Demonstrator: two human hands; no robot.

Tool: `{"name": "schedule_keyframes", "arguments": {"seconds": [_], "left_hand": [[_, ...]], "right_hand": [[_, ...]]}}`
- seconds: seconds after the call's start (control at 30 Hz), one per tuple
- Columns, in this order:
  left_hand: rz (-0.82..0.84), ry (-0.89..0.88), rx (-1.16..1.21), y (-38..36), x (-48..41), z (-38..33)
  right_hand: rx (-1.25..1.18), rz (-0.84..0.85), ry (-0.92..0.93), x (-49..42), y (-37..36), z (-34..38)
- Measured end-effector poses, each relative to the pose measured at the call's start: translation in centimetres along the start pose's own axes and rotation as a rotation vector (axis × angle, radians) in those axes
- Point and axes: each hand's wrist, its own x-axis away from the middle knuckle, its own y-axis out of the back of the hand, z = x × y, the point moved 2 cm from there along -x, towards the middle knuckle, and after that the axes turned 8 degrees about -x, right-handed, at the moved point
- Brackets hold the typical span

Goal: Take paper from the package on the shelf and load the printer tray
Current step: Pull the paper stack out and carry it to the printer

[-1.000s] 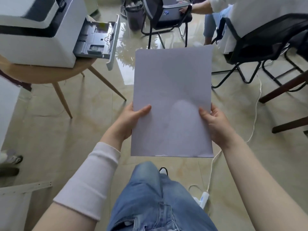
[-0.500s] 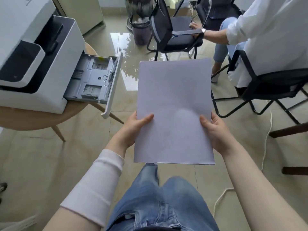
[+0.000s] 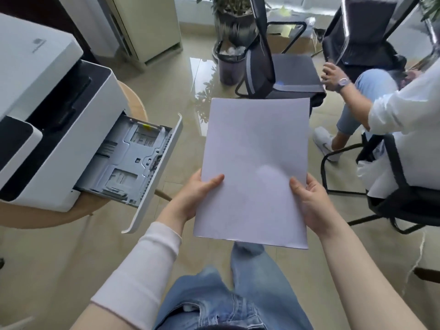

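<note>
above your knees, your left hand (image 3: 190, 198) and right hand (image 3: 312, 206) each pinch a side edge of the paper (image 3: 254, 170), its long axis pointing away from you. farther left, the printer tray (image 3: 128, 163) stands pulled out past the round table's (image 3: 47, 215) edge.

- Bright daylight from windows at top, glare patch on glossy floor (image 3: 202, 75)
- Wide-angle bending at edges
- Slight softness, seated person (image 3: 402, 110) blurred
</note>
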Motion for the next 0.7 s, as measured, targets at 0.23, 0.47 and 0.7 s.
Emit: {"name": "schedule_keyframes", "arguments": {"seconds": [0.23, 0.47, 0.7], "left_hand": [[-0.198, -0.007, 0.068, -0.5, -6.0, -4.0], [-0.397, -0.054, 0.154, 3.9, -8.5, -6.0], [-0.544, -0.054, 0.282, 8.0, -8.4, -5.4]], "right_hand": [[0.099, 0.184, -0.108, -10.1, -1.4, 6.2], [0.289, 0.338, -0.234, -18.6, -7.3, 7.5], [0.471, 0.434, -0.349, -23.6, -13.6, 6.4]]}}
